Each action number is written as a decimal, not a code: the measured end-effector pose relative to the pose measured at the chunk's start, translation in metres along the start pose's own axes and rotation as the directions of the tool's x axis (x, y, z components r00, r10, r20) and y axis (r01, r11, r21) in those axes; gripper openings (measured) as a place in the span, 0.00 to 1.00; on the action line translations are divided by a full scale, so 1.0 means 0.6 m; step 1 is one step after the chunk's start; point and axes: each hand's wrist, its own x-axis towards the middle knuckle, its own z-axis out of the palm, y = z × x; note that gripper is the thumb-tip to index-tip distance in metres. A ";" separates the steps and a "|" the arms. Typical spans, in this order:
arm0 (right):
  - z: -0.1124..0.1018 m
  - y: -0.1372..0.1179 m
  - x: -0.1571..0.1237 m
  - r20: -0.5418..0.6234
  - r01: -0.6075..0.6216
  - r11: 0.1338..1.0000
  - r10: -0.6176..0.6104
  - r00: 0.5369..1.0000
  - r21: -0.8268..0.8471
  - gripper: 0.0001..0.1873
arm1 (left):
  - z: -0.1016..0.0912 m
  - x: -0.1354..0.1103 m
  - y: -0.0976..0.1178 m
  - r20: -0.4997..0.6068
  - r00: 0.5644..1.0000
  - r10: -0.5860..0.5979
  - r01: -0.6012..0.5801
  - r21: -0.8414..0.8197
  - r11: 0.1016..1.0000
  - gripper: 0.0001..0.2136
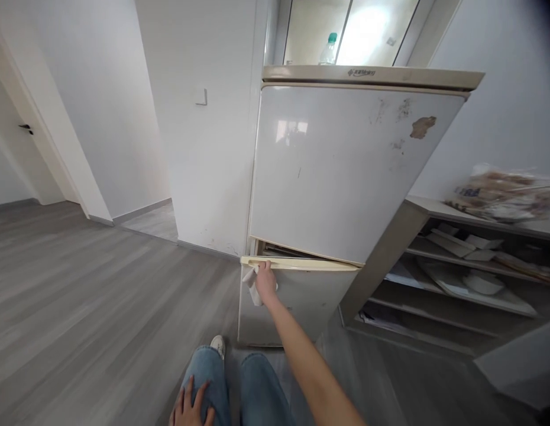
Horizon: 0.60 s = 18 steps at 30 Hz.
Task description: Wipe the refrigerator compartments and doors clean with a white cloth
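Observation:
An old cream-white two-door fridge stands ahead, its upper door (328, 171) scuffed and peeling near the top right. My right hand (266, 283) grips the cream top edge (297, 264) of the lower door (301, 310), pressing a white cloth (252, 290) against it. That lower door stands slightly ajar, with a dark gap and a shelf edge showing above it. The fridge's inside is mostly hidden. My left hand (190, 405) rests on my jeans (204, 378) at the bottom of the view, fingers apart, touching nothing else.
A plastic bottle (328, 52) stands on top of the fridge. To the right is a shelf unit (434, 266) holding boards and papers, with a food-filled plastic bag (501, 195) on it. Grey wood-look flooring (102, 278) spreads left towards a white door (9, 160).

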 end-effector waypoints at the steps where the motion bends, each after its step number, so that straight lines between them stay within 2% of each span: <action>1: -0.006 0.002 -0.013 0.002 0.001 1.000 -0.001 1.000 0.023 0.18 | -0.005 -0.008 -0.003 -0.035 0.999 -0.006 0.006 0.005 1.000 0.25; 3: -0.016 0.006 -0.040 0.004 0.004 0.997 -0.005 1.000 0.073 0.17 | -0.008 -0.018 -0.010 -0.101 0.995 -0.020 0.023 0.025 0.999 0.25; 8: -0.036 0.031 -0.125 0.004 0.042 0.985 -0.043 0.999 0.166 0.19 | 0.004 -0.028 -0.046 -0.072 0.995 -0.072 0.069 -0.039 0.997 0.24; 13: -0.066 0.087 -0.222 -0.021 0.166 0.936 -0.168 0.986 0.310 0.21 | 0.019 -0.040 -0.079 -0.186 0.980 -0.072 0.064 -0.052 0.997 0.24; 18: -0.106 0.153 -0.314 -0.037 0.235 0.841 -0.249 0.968 0.487 0.22 | 0.023 -0.043 -0.090 -0.146 0.984 -0.099 0.082 -0.121 0.989 0.25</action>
